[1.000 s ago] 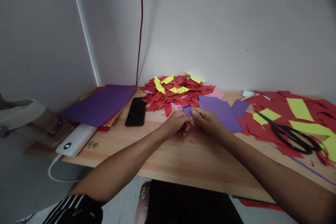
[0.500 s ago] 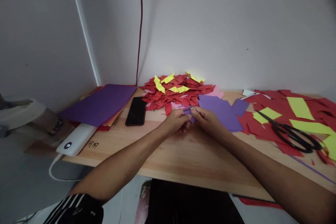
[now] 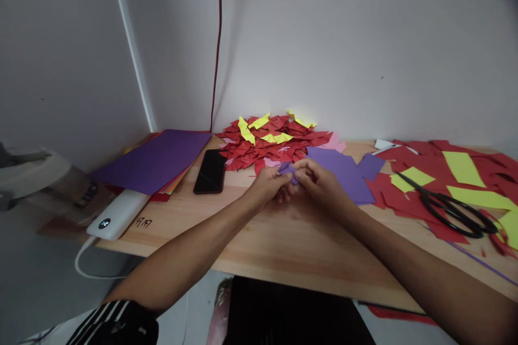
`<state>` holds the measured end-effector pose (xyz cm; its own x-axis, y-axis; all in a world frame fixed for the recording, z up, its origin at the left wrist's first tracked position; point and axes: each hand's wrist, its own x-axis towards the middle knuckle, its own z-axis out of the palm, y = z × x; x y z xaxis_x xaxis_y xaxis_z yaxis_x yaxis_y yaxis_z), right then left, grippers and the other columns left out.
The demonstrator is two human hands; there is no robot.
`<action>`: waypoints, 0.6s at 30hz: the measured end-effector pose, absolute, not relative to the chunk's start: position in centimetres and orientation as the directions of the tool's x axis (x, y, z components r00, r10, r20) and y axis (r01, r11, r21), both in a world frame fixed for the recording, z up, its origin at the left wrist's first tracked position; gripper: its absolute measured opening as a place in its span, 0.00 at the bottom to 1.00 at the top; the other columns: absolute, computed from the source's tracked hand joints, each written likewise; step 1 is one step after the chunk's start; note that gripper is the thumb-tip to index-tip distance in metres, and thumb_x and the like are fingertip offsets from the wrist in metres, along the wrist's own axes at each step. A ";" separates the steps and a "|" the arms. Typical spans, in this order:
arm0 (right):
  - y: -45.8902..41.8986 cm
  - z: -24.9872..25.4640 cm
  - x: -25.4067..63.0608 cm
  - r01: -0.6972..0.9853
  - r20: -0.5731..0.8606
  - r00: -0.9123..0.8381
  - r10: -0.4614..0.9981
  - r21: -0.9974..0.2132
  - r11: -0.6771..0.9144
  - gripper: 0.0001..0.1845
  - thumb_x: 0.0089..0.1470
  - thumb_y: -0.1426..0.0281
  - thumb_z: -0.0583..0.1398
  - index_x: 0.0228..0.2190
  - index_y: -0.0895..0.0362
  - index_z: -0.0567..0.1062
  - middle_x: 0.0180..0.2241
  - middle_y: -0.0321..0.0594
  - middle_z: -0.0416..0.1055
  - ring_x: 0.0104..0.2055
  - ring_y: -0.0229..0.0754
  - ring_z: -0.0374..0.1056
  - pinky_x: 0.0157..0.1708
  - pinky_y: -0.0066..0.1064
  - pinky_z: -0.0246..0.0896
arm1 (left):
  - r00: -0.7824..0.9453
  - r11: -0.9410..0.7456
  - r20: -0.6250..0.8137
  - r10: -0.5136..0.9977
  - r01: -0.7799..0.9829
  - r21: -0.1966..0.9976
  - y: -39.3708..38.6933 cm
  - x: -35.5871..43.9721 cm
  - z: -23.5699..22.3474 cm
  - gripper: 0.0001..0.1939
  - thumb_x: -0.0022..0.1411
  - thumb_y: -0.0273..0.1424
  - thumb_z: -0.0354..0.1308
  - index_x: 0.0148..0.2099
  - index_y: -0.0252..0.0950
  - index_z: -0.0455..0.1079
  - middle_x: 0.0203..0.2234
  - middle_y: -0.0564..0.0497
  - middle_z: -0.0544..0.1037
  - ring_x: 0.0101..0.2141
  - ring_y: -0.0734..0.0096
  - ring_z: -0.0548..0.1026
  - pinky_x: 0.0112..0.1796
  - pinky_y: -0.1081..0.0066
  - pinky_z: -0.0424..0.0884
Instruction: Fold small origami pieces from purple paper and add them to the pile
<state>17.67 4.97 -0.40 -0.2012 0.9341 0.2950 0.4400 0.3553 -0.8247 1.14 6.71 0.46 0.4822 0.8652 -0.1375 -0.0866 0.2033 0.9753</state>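
Note:
A small folded piece of purple paper (image 3: 287, 168) is held up between both hands, over the middle of the table. My left hand (image 3: 270, 184) pinches its left side, thumb on top. On its right side, the thumb and fingers of my right hand (image 3: 313, 175) grip it; part of the paper is hidden by the fingers. Just behind lies a heap of folded red paper shapes (image 3: 279, 150), with several yellow folded pieces (image 3: 277, 138) on top and some pink ones below. Beside my right hand are flat purple sheets (image 3: 343, 172).
Black scissors (image 3: 449, 207) rest on red paper scraps (image 3: 408, 202) at the right. A phone (image 3: 209, 171) lies left of the heap. Farther left, a purple sheet stack (image 3: 157, 159) partly covers a white power bank (image 3: 117, 218) with a cable. The wooden table (image 3: 259, 250) meets the wall behind.
My right thumb and fingers have shifted on the purple paper, and more of its folded surface shows now. My left hand stays about where it was.

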 end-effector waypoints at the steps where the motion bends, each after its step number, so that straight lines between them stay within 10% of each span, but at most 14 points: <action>1: 5.0 -0.5 17.7 0.432 0.298 -0.204 0.933 -0.828 0.359 0.10 0.61 0.62 0.54 0.40 0.54 0.70 0.25 0.32 0.64 0.27 0.37 0.60 0.29 0.29 0.55 | 0.489 0.236 -0.152 0.859 -0.113 0.965 6.8 1.1 0.5 0.10 0.62 0.31 0.53 0.30 0.31 0.66 0.17 0.51 0.73 0.13 0.78 0.69 0.15 0.79 0.58; 18: 5.6 -0.6 19.0 0.520 0.498 -0.341 0.797 -0.606 0.602 0.05 0.58 0.71 0.56 0.38 0.53 0.67 0.43 0.43 0.71 0.41 0.43 0.69 0.35 0.33 0.63 | 0.445 0.334 -0.191 0.875 -0.269 0.903 7.3 0.4 1.1 0.11 0.67 0.28 0.47 0.31 0.31 0.64 0.19 0.49 0.75 0.15 0.77 0.70 0.16 0.79 0.62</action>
